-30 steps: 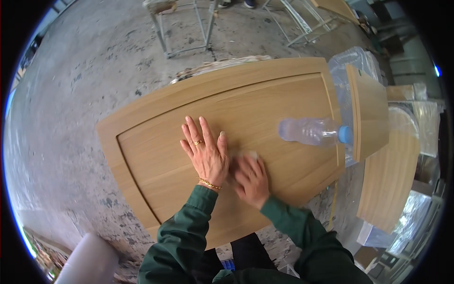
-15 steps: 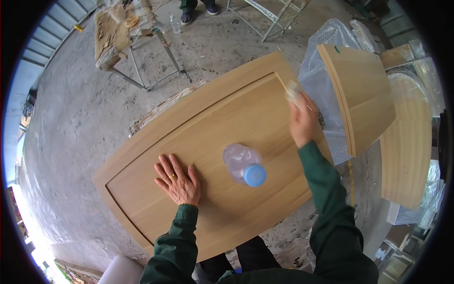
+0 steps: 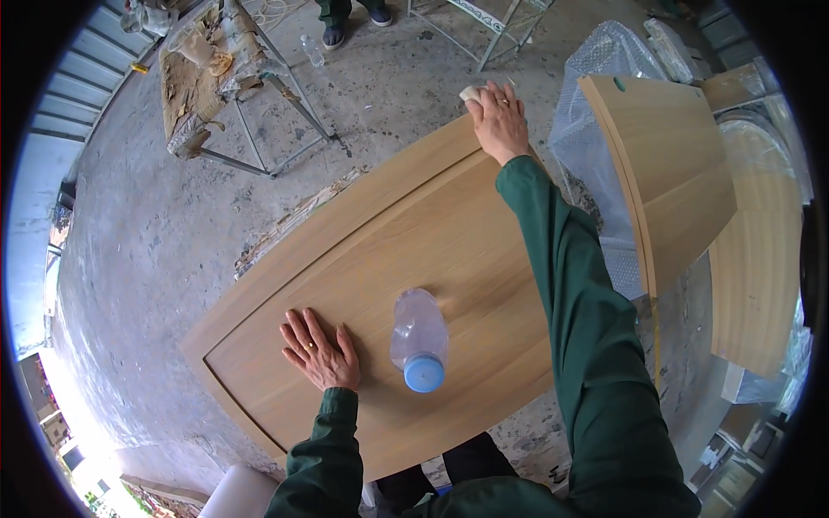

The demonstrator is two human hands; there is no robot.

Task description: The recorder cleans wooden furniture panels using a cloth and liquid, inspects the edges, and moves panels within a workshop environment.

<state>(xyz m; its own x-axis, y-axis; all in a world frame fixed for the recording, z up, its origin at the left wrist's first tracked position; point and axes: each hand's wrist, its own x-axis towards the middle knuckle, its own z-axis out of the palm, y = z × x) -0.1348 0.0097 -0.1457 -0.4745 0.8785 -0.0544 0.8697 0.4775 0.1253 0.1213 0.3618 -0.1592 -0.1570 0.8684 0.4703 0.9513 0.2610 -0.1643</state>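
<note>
A light wooden door panel (image 3: 406, 233) with a grooved border lies flat in front of me, reaching from lower left to upper right. My left hand (image 3: 321, 352) rests palm down on it with the fingers spread. At the panel's far right corner, my right hand (image 3: 503, 128) pinches a small whitish wad (image 3: 469, 93), which looks like cloth or a pad, against the edge. Between my arms a clear plastic bottle (image 3: 420, 324) with a blue cap stands on the panel, untouched.
On the right, another wooden panel (image 3: 665, 173) leans beside bubble wrap (image 3: 596, 95), with a pale curved board (image 3: 756, 259) beyond. A worktable (image 3: 194, 95) with a ragged top stands far left. At the back are a metal folding stand (image 3: 492, 30) and another person's feet (image 3: 335, 34).
My right hand has moved the wad from the inner groove near the right end out to the far corner. My left hand stays in place. The view has shifted slightly.
</note>
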